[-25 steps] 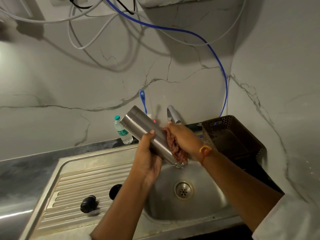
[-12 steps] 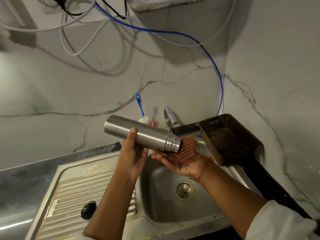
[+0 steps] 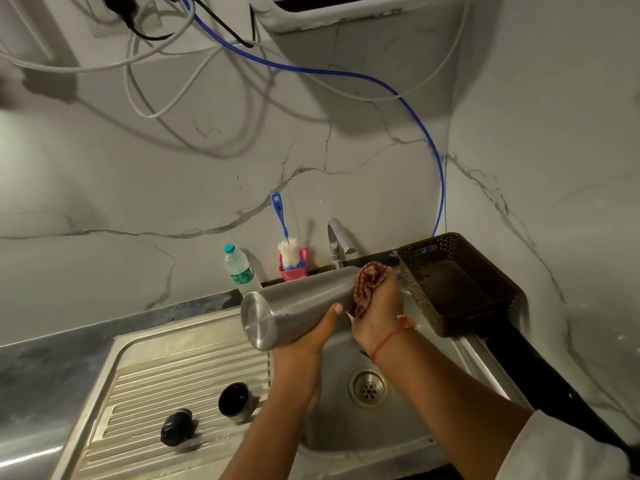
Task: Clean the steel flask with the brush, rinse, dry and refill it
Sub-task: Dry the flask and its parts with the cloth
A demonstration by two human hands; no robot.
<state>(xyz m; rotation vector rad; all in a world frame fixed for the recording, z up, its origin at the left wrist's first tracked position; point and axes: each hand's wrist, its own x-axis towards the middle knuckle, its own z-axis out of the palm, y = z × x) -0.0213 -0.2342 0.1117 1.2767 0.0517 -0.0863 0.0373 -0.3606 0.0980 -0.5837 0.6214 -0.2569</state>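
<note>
My left hand [image 3: 310, 336] grips the steel flask [image 3: 294, 308] from below and holds it nearly level above the sink basin [image 3: 398, 427], base towards me on the left. Around the flask's far, mouth end my right hand [image 3: 379, 304] grips a red checked cloth [image 3: 369, 280]; the mouth is hidden behind it. The blue-handled bottle brush [image 3: 282, 230] stands in a red holder [image 3: 293, 270] against the back wall. Two black flask cap parts, a cup lid [image 3: 237, 400] and a stopper [image 3: 176, 427], lie on the ribbed drainboard [image 3: 166, 368].
The tap [image 3: 337, 240] rises behind the flask. A small plastic water bottle [image 3: 240, 270] stands left of the brush holder. A brown perforated basket [image 3: 457, 282] sits on the counter to the right. Cables and a blue tube [image 3: 440, 181] hang on the marble wall.
The flask has turned, so its base faces me and its mouth points away. My right hand moved from under the mouth to wrap the cloth around that end. The view shifted.
</note>
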